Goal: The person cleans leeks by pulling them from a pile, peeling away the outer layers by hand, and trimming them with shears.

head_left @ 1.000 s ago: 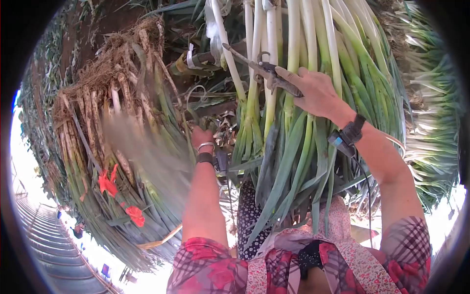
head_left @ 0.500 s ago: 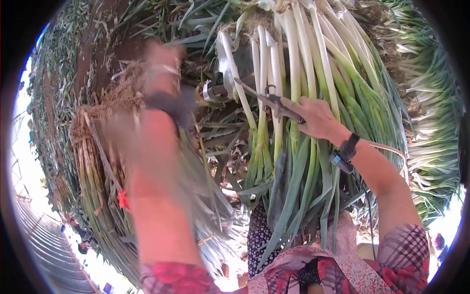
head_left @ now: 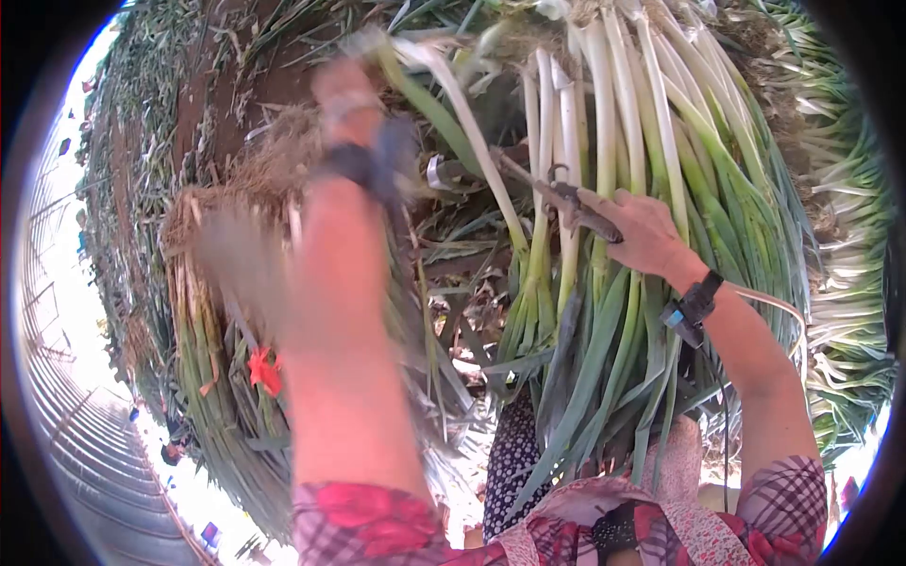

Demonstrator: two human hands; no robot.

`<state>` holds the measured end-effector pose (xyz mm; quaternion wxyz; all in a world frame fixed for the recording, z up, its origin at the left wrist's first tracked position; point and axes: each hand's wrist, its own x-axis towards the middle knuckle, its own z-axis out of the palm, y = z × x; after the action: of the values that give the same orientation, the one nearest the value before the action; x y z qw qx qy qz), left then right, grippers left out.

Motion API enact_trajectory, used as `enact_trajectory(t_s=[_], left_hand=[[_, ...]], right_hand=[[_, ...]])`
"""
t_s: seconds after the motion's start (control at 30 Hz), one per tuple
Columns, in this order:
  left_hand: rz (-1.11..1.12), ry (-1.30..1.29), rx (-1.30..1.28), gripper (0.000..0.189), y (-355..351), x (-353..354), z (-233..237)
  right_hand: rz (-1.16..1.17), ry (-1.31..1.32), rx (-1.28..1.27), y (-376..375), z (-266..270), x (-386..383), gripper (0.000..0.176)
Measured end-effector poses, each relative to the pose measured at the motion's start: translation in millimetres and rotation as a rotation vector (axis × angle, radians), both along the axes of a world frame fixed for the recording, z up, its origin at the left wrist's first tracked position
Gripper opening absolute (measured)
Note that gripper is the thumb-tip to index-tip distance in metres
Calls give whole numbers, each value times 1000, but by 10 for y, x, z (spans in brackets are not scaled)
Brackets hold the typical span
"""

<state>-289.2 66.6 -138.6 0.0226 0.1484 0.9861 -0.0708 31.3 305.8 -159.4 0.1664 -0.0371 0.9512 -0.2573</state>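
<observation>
My right hand [head_left: 637, 231] is closed around a dark tool with a long thin nozzle and a small hook, which looks like an air blow gun [head_left: 557, 193]. Its nozzle points up and left across the white stems of the green onions [head_left: 604, 104]. One green onion [head_left: 462, 104] leans to the upper left, with a green leaf peeled away from its stem. My left hand [head_left: 347, 85], blurred by motion, is close to that onion's top end; its fingers are smeared and I cannot tell what they hold.
A bundle of unpeeled onions [head_left: 203, 330] with brown roots lies at the left, near a red ribbon [head_left: 264, 370]. Rows of cleaned onions [head_left: 845, 274] line the right side. A pale hose [head_left: 774, 300] curves behind my right wrist. Loose leaves [head_left: 472, 231] litter the ground.
My left hand has moved up and right. The leftmost onion's top now tilts further to the upper left, with a leaf pulled aside. The whole view has shifted slightly; my right hand keeps its hold.
</observation>
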Motion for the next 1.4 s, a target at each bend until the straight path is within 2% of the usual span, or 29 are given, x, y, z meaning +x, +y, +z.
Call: enact_trajectory(t_s=[0.03, 0.07, 0.1, 0.17, 0.23, 0.27, 0.3, 0.33, 0.37, 0.4, 0.43, 0.47, 0.53, 0.6, 0.63, 0.67, 0.73, 0.8, 0.87, 0.93, 1.07, 1.13, 1.2, 1.27, 1.3, 1.4], left_hand=[[-202, 228, 190, 24, -306, -438, 55], [-72, 116, -91, 36, -108, -387, 910], [-141, 209, 2, 38, -332, -640, 1109], [-389, 366, 69, 43, -1065, -945, 1024], [-651, 507, 67, 49, -1861, -919, 610], [-321, 226, 200, 52, -1741, -393, 577], [133, -11, 336, 55, -1625, 145, 530], [519, -136, 360, 58, -1448, 721, 535], [554, -161, 842, 34, -1602, 1105, 25], [288, -303, 934, 33, -1756, 1415, -513], [496, -328, 743, 33, -1386, 1737, -529], [560, -503, 952, 46, -1121, 1987, -627], [584, -588, 984, 74, -758, 2259, -1324], [606, -376, 888, 73, -273, 2454, -1745], [742, -688, 1113, 83, -135, 2455, -1795], [741, -756, 1258, 67, -43, 2601, -2297], [650, -680, 1128, 48, 232, 2855, -1853], [440, -756, 999, 44, 242, 3124, -1608], [367, -666, 996, 44, 222, 3426, -1403], [314, -708, 922, 44, 168, 3605, -1203], [419, -779, 968, 46, 176, 3737, -1238], [496, -898, 702, 49, 212, 3665, -1150], [490, -824, 623, 55, 298, 3782, -1110], [485, -472, 528, 57, 392, 3964, -1071], [481, -473, 533, 57, 429, 4019, -1064], [368, -314, 470, 91, 564, 4129, -1049]], right_hand=[[-3, 10, 17, 1, -4, 2, 76], [-6, 18, 30, -10, -18, 9, 76], [-7, 26, 25, -16, -43, 20, 77], [-5, 42, 28, -45, -55, 10, 77], [-8, 43, 30, -81, -42, 24, 77], [-24, 44, 55, -86, -35, 6, 77], [-10, 17, 91, -97, -13, -10, 77], [-17, 26, 112, -100, -4, -9, 77], [-13, 40, 93, -94, -6, -1, 77], [-4, 50, 76, -90, -10, 16, 77], [0, 46, 89, -94, -5, 14, 77], [20, 25, 112, -101, 18, -2, 76], [25, -1, 112, -109, 44, -13, 76], [36, 18, 108, -105, 21, -7, 76], [43, 8, 135, -113, 44, -25, 77], [47, -9, 159, -123, 58, -22, 77], [30, -45, 136, -119, 96, -36, 75], [-90, -95, 106, -112, 196, -62, 73], [-177, -61, 73, -58, 361, -63, 73], [-334, -77, -6, -17, 610, -41, 73], [-340, -139, 63, 127, 739, 121, 72], [-329, -146, 81, 145, 725, 140, 73], [-274, -129, 94, 133, 721, 143, 72], [-271, -140, 131, 124, 651, 97, 71], [-274, -110, 147, 129, 604, 60, 70], [-264, -103, 208, 144, 559, -95, 71]])
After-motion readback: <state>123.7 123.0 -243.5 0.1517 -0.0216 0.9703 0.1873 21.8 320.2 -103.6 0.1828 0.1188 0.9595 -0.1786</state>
